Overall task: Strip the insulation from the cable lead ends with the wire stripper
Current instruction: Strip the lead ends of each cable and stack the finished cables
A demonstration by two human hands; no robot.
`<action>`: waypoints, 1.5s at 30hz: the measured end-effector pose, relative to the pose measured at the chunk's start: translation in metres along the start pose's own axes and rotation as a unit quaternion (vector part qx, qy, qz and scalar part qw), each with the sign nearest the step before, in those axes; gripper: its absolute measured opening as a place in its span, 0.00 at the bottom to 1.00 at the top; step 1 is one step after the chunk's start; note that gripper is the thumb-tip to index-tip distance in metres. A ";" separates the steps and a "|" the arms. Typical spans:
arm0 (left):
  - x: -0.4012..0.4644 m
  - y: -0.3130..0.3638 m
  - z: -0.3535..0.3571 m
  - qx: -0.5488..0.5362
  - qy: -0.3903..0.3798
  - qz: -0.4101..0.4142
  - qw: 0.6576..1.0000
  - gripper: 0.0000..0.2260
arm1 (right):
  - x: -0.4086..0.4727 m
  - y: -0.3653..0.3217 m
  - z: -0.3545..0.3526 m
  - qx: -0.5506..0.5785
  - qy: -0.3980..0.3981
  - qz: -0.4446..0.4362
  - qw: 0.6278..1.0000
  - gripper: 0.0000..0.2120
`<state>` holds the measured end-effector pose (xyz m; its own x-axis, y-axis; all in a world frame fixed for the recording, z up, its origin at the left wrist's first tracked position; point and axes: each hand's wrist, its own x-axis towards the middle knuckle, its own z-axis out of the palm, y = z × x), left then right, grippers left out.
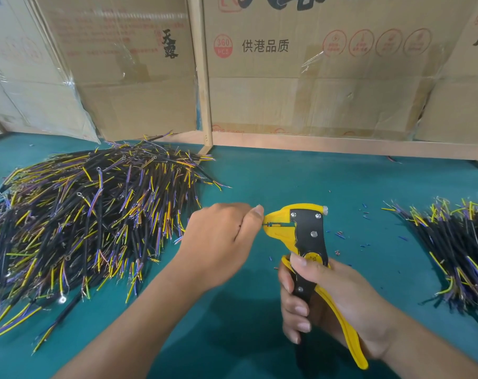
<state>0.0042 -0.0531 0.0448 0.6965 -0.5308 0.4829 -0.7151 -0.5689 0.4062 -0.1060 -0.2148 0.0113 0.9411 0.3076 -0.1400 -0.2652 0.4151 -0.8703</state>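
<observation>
feeding a thin lead (265, 223) into the stripper (307, 236) at frame centre, the left hand (221, 236) pinches it right at the yellow plastic nose for aim, while the right hand (328, 302) wraps the handles, ready to squeeze. glossy black-sheathed cables: big pile (82, 220) left, smaller pile (456, 250) right, on teal felt.

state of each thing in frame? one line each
left hand: pinching a lead at the stripper's nose
right hand: gripping the handles
wire stripper: upright, lead end in its mouth
big cable pile: loose heap, left
small cable pile: right
insulation bits: scattered on mat
</observation>
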 end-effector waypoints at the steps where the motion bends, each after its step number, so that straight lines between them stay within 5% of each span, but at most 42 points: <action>1: 0.000 0.000 0.000 -0.005 -0.003 -0.004 1.000 0.25 | 0.000 0.000 0.001 -0.007 0.011 0.002 1.000 0.19; 25: 0.005 -0.015 -0.007 -0.011 0.008 -0.048 0.999 0.22 | -0.002 -0.019 -0.010 -0.018 0.128 -0.026 0.991 0.24; 32: 0.005 -0.012 -0.005 -0.011 -0.008 -0.047 0.999 0.26 | 0.000 -0.012 -0.009 -0.012 0.090 -0.019 0.996 0.22; 38: 0.004 -0.011 -0.005 -0.015 -0.016 -0.047 0.999 0.20 | 0.002 -0.011 -0.011 -0.021 0.078 -0.014 0.997 0.20; 45: 0.002 -0.010 -0.004 0.082 -0.030 0.026 0.996 0.19 | 0.000 -0.009 -0.015 -0.049 0.027 -0.019 0.998 0.20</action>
<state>0.0130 -0.0457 0.0450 0.6651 -0.5951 0.4512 -0.7341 -0.6320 0.2485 -0.1005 -0.2312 0.0120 0.9610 0.2451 -0.1285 -0.2090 0.3384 -0.9175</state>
